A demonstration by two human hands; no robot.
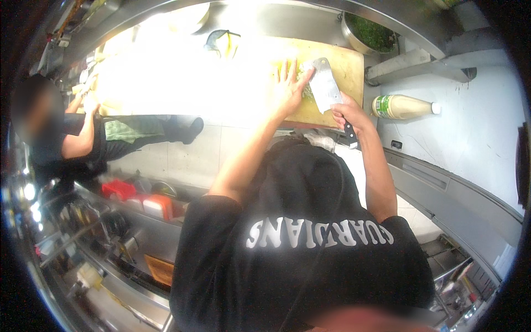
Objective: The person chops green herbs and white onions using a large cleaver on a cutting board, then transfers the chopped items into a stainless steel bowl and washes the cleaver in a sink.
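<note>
My right hand grips a cleaver where its black riveted handle meets the blade. The broad steel blade points away from me over a yellowed cutting board. Small pale chopped pieces lie on the board left of the blade. Fingers spread, my left hand reaches over the board. Its thumb is close to the blade's left edge; whether they touch, I cannot tell. Some yellow-green food shows around its fingers. Strong glare washes out the board's left part.
A capped bottle of pale liquid lies right of the board. Behind stands a metal bowl of chopped greens. A blue-rimmed container sits in the glare. At far left another person works at the counter. Red and orange containers stand lower left.
</note>
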